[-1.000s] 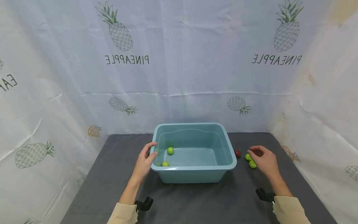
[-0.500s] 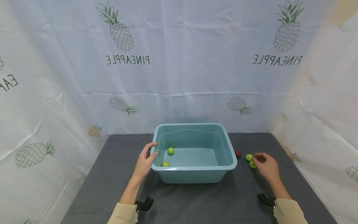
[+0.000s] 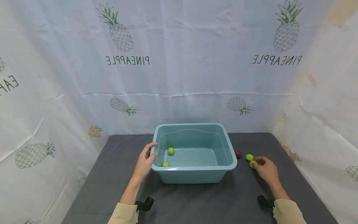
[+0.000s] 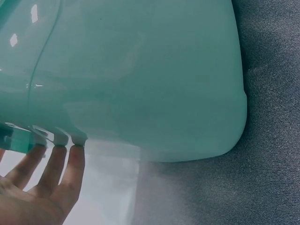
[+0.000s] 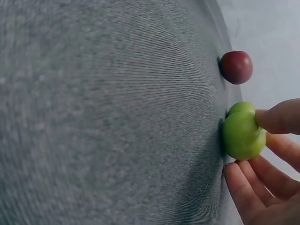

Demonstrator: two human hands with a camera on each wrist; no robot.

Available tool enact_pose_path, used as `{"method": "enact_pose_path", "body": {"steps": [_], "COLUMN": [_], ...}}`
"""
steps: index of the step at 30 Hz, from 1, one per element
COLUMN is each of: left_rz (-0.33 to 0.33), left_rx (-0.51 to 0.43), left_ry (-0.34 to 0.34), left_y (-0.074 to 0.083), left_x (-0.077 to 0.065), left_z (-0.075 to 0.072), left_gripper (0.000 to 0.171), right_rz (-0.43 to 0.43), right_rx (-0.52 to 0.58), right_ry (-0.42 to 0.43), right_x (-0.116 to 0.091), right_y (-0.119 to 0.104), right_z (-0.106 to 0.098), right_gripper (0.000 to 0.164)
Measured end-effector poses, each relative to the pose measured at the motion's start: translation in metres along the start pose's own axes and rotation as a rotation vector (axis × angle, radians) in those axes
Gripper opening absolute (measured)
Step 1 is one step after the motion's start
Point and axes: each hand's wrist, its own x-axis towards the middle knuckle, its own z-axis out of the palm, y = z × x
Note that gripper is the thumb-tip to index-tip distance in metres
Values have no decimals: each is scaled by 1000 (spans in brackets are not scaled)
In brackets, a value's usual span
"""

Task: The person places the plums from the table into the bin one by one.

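The right hand (image 3: 267, 171) pinches a green fruit (image 3: 253, 164) on the grey ribbed surface (image 3: 195, 202), right of the blue basin (image 3: 190, 176).
A second green fruit (image 3: 249, 157) sits just beyond, partly hidden in the right wrist view; a round red fruit (image 3: 238, 154) lies beside the basin. The left hand (image 3: 145, 159), thumb and forefinger apart, touches the basin's rim. Only the head view shows two more green fruits (image 3: 171, 151) inside; only the left wrist view, three fingertips (image 4: 77, 151) at the glossy outer wall.

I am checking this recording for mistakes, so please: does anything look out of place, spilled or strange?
On the backdrop, the lettering PINEAPPLE reads mirrored, perhaps because its reverse side faces outward; a yellowish patch at upper right may be a stain. No spill or damage shows around the basin.
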Motion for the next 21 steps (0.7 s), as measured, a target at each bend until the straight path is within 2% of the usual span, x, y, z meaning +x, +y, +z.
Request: {"method": "enact_pose_path", "body": {"steps": [10,21], "left_rz": [1,2], "left_rx": [1,4], "left_ry": [-5,-2], "left_y": [3,2], "left_x": [-2,-2], "left_z": [1,1], "left_gripper": [37,37], "right_rz": [-34,-27], "right_rx": [2,15], "right_ry": [-48,-61], "right_x": [-1,-3], "right_y": [4,6], "right_z": [-1,-4], "right_gripper": [46,48]}}
